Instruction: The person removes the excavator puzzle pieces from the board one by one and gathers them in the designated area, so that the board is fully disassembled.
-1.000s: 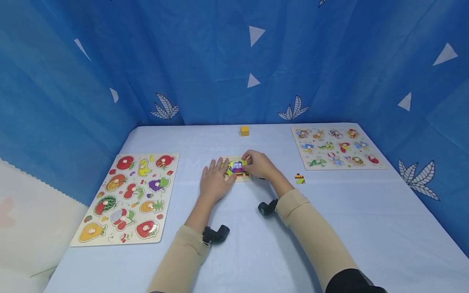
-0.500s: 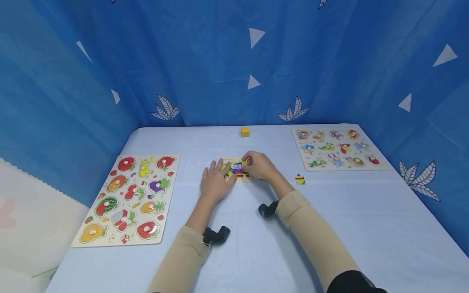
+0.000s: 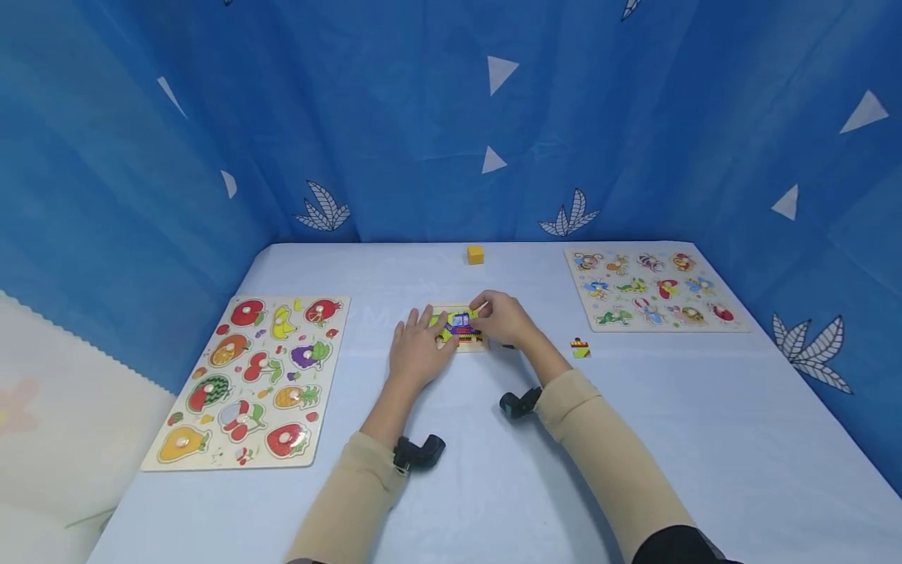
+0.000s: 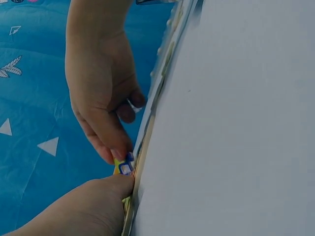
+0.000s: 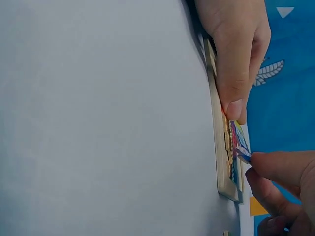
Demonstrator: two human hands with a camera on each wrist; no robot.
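Note:
A small wooden jigsaw board (image 3: 461,347) with a purple and yellow vehicle picture lies at mid-table between my hands. My left hand (image 3: 420,348) rests at its left side, fingers spread, with the thumb on the picture. At the right side, my right hand (image 3: 503,317) pinches a puzzle piece (image 5: 243,153) between thumb and finger. The right wrist view shows that piece tilted against the board's surface. In the left wrist view, the fingers of the right hand (image 4: 106,93) come down close to the left thumb. Fingers cover part of the picture.
One loose jigsaw piece (image 3: 581,348) lies to the right, and a dark edge of something (image 3: 509,345) shows beneath the right hand. A fruit peg board (image 3: 257,380) is at left, an insect peg board (image 3: 651,290) at back right, and a yellow cube (image 3: 475,254) at the back.
The head view has shifted slightly. Both hands stay in nearly the same place at the jigsaw board, the right one still pinching by its right side.

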